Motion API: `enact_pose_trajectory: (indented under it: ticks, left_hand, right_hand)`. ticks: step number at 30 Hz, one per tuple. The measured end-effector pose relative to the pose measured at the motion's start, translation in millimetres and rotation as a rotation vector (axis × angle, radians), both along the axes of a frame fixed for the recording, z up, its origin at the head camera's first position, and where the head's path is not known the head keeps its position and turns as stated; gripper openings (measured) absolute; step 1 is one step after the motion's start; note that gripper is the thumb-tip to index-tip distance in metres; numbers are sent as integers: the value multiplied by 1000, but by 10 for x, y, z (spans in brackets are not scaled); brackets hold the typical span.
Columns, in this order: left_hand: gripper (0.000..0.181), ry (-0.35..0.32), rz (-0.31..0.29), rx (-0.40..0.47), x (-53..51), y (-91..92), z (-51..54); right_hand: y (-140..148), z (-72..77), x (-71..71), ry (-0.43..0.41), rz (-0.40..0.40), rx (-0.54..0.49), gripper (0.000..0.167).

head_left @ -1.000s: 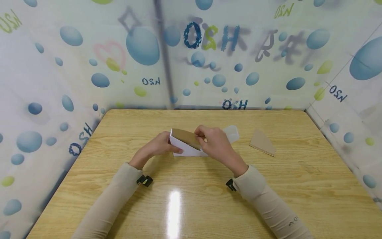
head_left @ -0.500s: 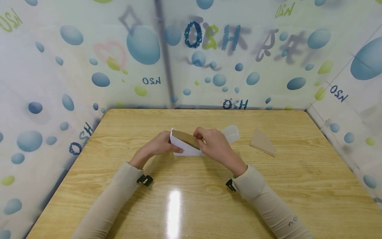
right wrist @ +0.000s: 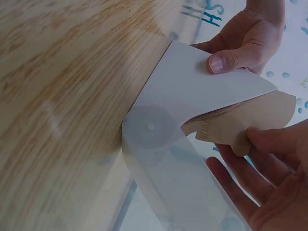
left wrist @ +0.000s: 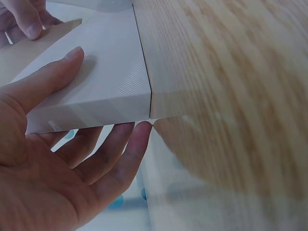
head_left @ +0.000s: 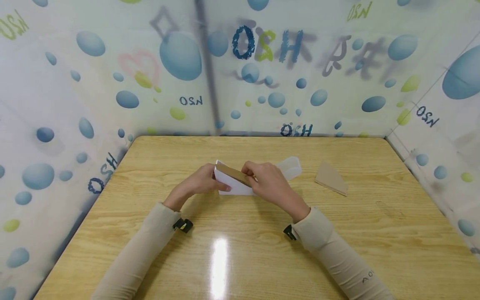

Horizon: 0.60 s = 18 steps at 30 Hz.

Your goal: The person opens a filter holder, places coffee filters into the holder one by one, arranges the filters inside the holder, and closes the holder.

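Observation:
A white box (head_left: 234, 186) with an open top stands upright on the table, and brown paper filters (head_left: 236, 173) stick up out of it. My left hand (head_left: 202, 180) grips the box's left end, thumb on the near face; in the left wrist view the fingers (left wrist: 113, 163) curl under its end. With thumb and fingers my right hand (head_left: 271, 183) pinches the filters, whose crimped edge (right wrist: 207, 130) shows in the right wrist view. How deep the filters sit inside the box is hidden.
A translucent plastic container (head_left: 290, 168) lies behind my right hand; the right wrist view has it (right wrist: 183, 173) close beside the box. Farther right, a flat stack of brown filters (head_left: 331, 179) rests on the wooden table (head_left: 240, 250). A patterned curtain stands behind.
The brown filters between my hands show less of their face and look tilted more upright. My right hand has shifted very slightly left; my left hand keeps its grip on the box.

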<state>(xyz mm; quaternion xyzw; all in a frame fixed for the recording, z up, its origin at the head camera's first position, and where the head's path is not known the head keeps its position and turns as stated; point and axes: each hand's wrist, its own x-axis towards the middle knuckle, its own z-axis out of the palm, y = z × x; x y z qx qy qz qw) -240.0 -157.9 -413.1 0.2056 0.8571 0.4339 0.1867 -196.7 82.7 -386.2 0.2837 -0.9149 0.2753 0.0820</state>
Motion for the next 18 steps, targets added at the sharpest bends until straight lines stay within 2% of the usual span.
enact_pose_trajectory:
  ticks: [18]
  left_hand:
    - [39, -4, -8, -5, -1, 0, 1]
  right_hand:
    - [-4, 4, -6, -44, 16, 31, 10]
